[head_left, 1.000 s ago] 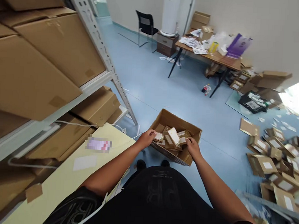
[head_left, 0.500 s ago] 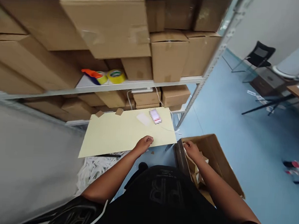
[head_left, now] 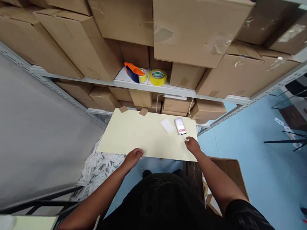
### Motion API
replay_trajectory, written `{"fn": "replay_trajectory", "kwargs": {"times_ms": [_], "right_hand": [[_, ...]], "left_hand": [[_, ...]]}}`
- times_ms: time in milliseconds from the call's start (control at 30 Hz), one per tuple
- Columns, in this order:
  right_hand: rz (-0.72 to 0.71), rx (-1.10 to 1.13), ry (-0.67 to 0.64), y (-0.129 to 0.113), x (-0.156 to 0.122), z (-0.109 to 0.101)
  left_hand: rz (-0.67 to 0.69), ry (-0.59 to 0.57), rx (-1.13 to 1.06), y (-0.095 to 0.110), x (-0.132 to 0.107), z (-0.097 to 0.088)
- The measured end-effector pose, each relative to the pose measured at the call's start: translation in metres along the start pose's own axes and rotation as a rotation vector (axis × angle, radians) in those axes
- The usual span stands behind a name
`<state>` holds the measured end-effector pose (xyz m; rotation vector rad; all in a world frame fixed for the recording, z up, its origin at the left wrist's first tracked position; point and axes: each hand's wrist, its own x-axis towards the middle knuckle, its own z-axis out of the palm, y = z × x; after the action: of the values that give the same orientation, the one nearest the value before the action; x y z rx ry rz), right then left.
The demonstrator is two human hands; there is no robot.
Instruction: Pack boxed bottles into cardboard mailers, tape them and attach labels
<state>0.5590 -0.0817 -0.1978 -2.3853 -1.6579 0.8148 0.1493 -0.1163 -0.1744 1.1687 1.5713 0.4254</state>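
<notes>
My left hand is at the front edge of the cream tabletop, its fingers curled. Whatever may be inside that hand is hidden. Over the table's right end, my right hand has its fingertips pinched together beside a thin white cable. I cannot make out whether the cable or some small item is between them. Just beyond those fingers lies a phone with a blurred screen, the cable at its lower end. A white card-like rectangle lies left of the phone.
Brown cardboard boxes fill the metal shelves ahead. On the middle shelf sit an orange tape dispenser and a yellow tape roll. Two cardboard scraps lie at the table's back edge. An open carton stands right; white strips pile left.
My right hand has come out of the open carton and moved over the table's right end by the phone. My left hand stays near the front edge. The view has swung right to left.
</notes>
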Motion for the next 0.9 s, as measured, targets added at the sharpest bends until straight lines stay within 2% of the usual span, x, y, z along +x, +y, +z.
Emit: {"fn": "replay_trajectory", "kwargs": {"times_ms": [67, 167, 367, 500, 600, 733, 900], "right_hand": [[-0.028, -0.044, -0.012, -0.01, 0.024, -0.002], [-0.08, -0.106, -0.044, -0.02, 0.063, -0.004], [-0.179, -0.206, -0.11, -0.033, 0.137, -0.007], [-0.229, -0.329, -0.204, -0.035, 0.167, -0.01], [-0.263, -0.358, -0.236, -0.03, 0.174, -0.012], [-0.27, -0.262, -0.179, -0.017, 0.166, -0.012], [-0.278, -0.122, -0.175, -0.007, 0.134, 0.0]], "left_hand": [[-0.005, 0.017, 0.027, -0.002, 0.003, -0.002], [-0.038, 0.058, 0.028, 0.0, 0.009, 0.003], [-0.1, 0.153, -0.027, 0.013, 0.016, 0.037], [-0.153, 0.195, -0.017, 0.026, 0.019, 0.06], [-0.172, 0.218, -0.022, 0.036, 0.02, 0.07], [-0.172, 0.255, -0.023, 0.043, 0.015, 0.071], [-0.127, 0.315, -0.063, 0.027, -0.007, 0.06]]}}
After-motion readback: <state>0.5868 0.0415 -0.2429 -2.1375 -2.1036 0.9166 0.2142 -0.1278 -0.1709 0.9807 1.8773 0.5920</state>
